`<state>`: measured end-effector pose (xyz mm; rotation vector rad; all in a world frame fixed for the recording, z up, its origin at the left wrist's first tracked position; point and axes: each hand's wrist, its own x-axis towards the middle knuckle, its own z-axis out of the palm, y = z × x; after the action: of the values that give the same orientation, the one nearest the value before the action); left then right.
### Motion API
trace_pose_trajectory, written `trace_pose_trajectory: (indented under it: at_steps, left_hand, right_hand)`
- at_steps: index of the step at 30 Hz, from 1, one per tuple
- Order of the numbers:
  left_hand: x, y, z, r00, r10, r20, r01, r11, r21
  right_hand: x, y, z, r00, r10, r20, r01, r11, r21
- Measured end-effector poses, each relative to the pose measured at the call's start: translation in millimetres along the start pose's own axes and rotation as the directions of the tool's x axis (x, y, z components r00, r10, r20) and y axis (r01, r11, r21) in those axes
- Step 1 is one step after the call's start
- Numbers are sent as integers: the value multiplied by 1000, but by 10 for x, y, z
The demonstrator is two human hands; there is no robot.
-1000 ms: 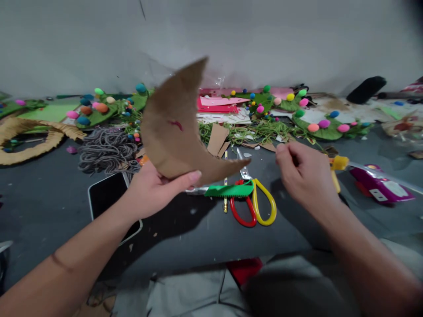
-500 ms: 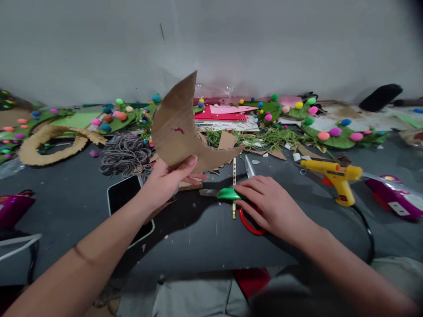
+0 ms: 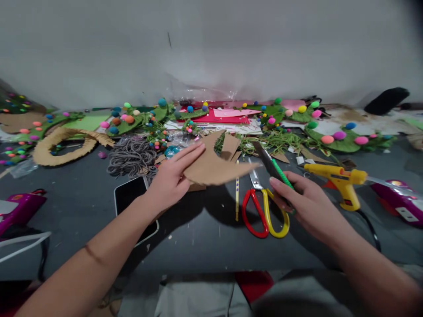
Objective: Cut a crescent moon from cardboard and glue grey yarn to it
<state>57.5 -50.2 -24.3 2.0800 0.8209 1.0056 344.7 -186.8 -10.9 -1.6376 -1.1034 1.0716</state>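
Observation:
My left hand [image 3: 172, 180] grips a crescent-shaped piece of brown cardboard [image 3: 214, 167] at its left side, fingers on top, tilted above the table. My right hand [image 3: 297, 193] is closed around a green utility knife [image 3: 280, 171], whose dark blade end points up and left toward the cardboard's right tip without touching it. Beneath, between the hands, scissors [image 3: 264, 213] with one red and one yellow handle loop lie on the table. A yellow patterned pencil [image 3: 237, 198] rests left of them. A phone [image 3: 130, 196] lies partly under my left forearm.
A yellow glue gun [image 3: 340, 174] with a black cord lies right of my right hand. Grey yarn [image 3: 132, 155] and a cardboard ring [image 3: 62, 149] are at the left. Green felt pieces with pom-poms [image 3: 340, 136], cardboard scraps and coloured paper line the back by the wall.
My right hand has picked the utility knife up off the table and moved right, uncovering the scissors. My left hand has lowered the cardboard crescent and turned it flatter.

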Motion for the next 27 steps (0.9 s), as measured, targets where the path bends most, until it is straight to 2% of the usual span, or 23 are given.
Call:
trace_pose_trajectory:
  at_steps: [2,4,7,10,12,15,18,21,24,27]
  left_hand:
    - [-5,-6,-34,974,205,97,-220,959,178]
    - [-15,0,-45,935,302,183,-341,909,239]
    - [-42,60,-34,907,301,293,-371,902,220]
    - [-64,147,-16,880,314,356,-388,908,157]
    - [-66,176,4,879,353,322,-417,895,157]
    - [-59,159,46,919,363,155,-392,889,239]
    - [-49,120,82,963,260,-74,-238,944,228]
    - [-24,81,91,969,51,-242,-46,999,28]
    - [18,36,85,946,-173,-273,124,974,-188]
    - [46,10,89,932,-251,-260,149,922,-357]
  right_hand:
    - [-8,-12,62,995,73,65,-84,980,180]
    - [-17,-29,106,987,106,119,-132,962,237]
    - [-32,-57,154,980,121,160,-151,969,195]
    - [-39,-64,209,985,125,118,-140,982,127]
    - [-36,-55,246,989,117,95,-127,987,100]
    - [-32,-42,285,989,105,103,-113,991,71]
    - [-32,-28,296,988,94,120,-100,994,50]
    - [-32,3,294,993,49,104,-55,997,58]
    - [-38,24,294,996,32,78,-35,999,31]
    - [-62,15,301,994,62,90,-60,998,-22]
